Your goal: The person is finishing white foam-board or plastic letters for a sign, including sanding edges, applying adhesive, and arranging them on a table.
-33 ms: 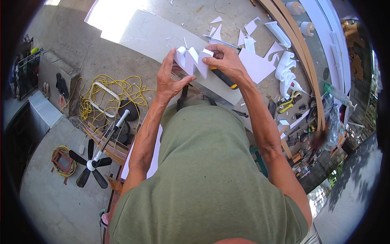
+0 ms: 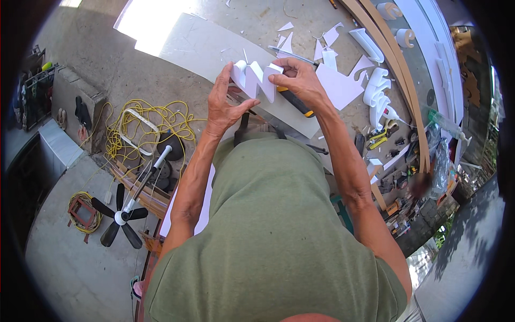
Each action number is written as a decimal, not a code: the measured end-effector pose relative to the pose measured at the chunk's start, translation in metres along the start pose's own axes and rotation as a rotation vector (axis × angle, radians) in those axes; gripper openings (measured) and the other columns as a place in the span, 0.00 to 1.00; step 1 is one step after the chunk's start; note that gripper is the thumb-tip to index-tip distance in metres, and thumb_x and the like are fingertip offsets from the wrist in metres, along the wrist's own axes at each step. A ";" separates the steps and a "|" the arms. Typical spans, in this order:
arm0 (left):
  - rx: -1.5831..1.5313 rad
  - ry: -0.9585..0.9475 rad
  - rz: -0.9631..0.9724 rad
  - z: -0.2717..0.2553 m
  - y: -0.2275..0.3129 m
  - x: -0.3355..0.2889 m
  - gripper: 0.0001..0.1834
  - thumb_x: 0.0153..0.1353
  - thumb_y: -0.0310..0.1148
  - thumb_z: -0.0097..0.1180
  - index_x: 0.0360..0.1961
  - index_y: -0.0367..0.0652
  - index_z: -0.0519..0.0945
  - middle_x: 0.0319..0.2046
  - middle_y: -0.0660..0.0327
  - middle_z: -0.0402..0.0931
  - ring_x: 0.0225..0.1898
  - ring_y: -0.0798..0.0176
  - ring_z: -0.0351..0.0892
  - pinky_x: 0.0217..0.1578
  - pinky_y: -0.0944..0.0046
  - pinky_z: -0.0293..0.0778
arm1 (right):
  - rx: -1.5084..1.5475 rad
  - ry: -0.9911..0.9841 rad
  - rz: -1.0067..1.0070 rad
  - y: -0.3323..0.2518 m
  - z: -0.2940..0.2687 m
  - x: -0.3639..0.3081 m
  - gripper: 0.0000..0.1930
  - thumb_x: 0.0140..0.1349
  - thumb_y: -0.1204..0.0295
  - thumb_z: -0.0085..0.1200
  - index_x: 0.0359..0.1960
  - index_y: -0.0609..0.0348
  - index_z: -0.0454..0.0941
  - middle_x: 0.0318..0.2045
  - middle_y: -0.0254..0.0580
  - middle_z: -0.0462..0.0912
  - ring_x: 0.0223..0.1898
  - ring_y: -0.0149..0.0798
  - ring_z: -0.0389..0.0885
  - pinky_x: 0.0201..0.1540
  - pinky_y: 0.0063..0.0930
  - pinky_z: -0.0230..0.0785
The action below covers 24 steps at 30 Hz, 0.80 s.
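Note:
Between my two hands is a white zigzag-shaped, raised letter-like piece (image 2: 250, 81) with thick side walls. My left hand (image 2: 221, 104) grips its left end, thumb low and fingers up along the side. My right hand (image 2: 300, 80) pinches the right end between thumb and fingers. Just under my right hand lies a tool with a yellow and black handle (image 2: 296, 103), partly covered. Beyond that hand, a pen (image 2: 292, 55) rests near white offcuts. A long grey sheet (image 2: 204, 45) spreads beneath the piece.
Cut white sheet (image 2: 339, 88) and a curvy white raised piece (image 2: 376, 91) lie to the right, near yellow pliers (image 2: 379, 140). Long brown strips (image 2: 399, 70) curve past them. To the left are a tangled yellow cord (image 2: 145, 121) and a fan with dark blades (image 2: 119, 217).

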<state>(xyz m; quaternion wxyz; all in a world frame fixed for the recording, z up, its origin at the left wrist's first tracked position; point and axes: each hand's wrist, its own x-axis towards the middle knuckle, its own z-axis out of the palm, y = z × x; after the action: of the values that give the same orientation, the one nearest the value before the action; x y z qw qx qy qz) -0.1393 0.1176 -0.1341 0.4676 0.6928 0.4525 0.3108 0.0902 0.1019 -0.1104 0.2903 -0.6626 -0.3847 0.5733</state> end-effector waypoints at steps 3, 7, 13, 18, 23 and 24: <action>0.003 0.077 0.037 0.001 0.028 0.005 0.57 0.40 0.36 0.79 0.69 0.34 0.58 0.61 0.44 0.68 0.52 0.52 0.78 0.43 0.61 0.81 | 0.198 0.041 -0.019 -0.014 -0.005 -0.017 0.29 0.50 0.63 0.67 0.51 0.72 0.76 0.40 0.52 0.82 0.41 0.39 0.82 0.42 0.28 0.74; -0.034 0.210 -0.138 0.008 0.062 -0.009 0.50 0.51 0.39 0.73 0.69 0.32 0.57 0.60 0.42 0.69 0.55 0.53 0.77 0.45 0.60 0.80 | 0.061 0.381 -0.300 -0.028 -0.010 -0.043 0.26 0.49 0.69 0.67 0.49 0.68 0.76 0.37 0.48 0.80 0.36 0.39 0.81 0.38 0.30 0.75; -0.755 -0.165 -0.265 0.025 0.111 -0.013 0.42 0.64 0.38 0.61 0.69 0.26 0.54 0.63 0.43 0.65 0.64 0.55 0.68 0.58 0.57 0.71 | -0.592 0.861 -0.892 -0.048 0.003 -0.077 0.30 0.46 0.74 0.64 0.54 0.61 0.70 0.41 0.48 0.73 0.42 0.51 0.76 0.42 0.42 0.69; -1.268 -0.162 -0.313 0.038 0.119 -0.012 0.40 0.65 0.38 0.60 0.68 0.26 0.56 0.59 0.50 0.69 0.62 0.61 0.69 0.62 0.61 0.65 | -0.773 0.904 -0.987 -0.042 0.021 -0.093 0.25 0.51 0.74 0.61 0.53 0.59 0.71 0.41 0.44 0.71 0.44 0.46 0.75 0.48 0.39 0.65; -1.267 -0.097 -0.308 0.037 0.112 -0.017 0.37 0.63 0.35 0.63 0.66 0.27 0.60 0.56 0.52 0.72 0.57 0.63 0.73 0.59 0.62 0.70 | -0.871 0.734 -1.125 -0.027 0.034 -0.098 0.26 0.53 0.75 0.60 0.56 0.64 0.71 0.50 0.46 0.72 0.53 0.49 0.75 0.58 0.45 0.64; -1.286 -0.075 -0.298 0.036 0.111 -0.016 0.37 0.62 0.35 0.64 0.65 0.27 0.61 0.55 0.52 0.72 0.55 0.64 0.75 0.58 0.62 0.71 | -0.868 0.728 -1.136 -0.029 0.036 -0.101 0.26 0.53 0.75 0.60 0.56 0.64 0.71 0.50 0.46 0.72 0.53 0.49 0.75 0.58 0.45 0.64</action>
<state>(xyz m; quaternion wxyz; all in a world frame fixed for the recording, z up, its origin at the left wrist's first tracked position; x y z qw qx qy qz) -0.0782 0.0724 -0.0446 0.8416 0.2157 0.2511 0.4269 0.0450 0.0303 -0.0389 0.3612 -0.5648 -0.7331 -0.1148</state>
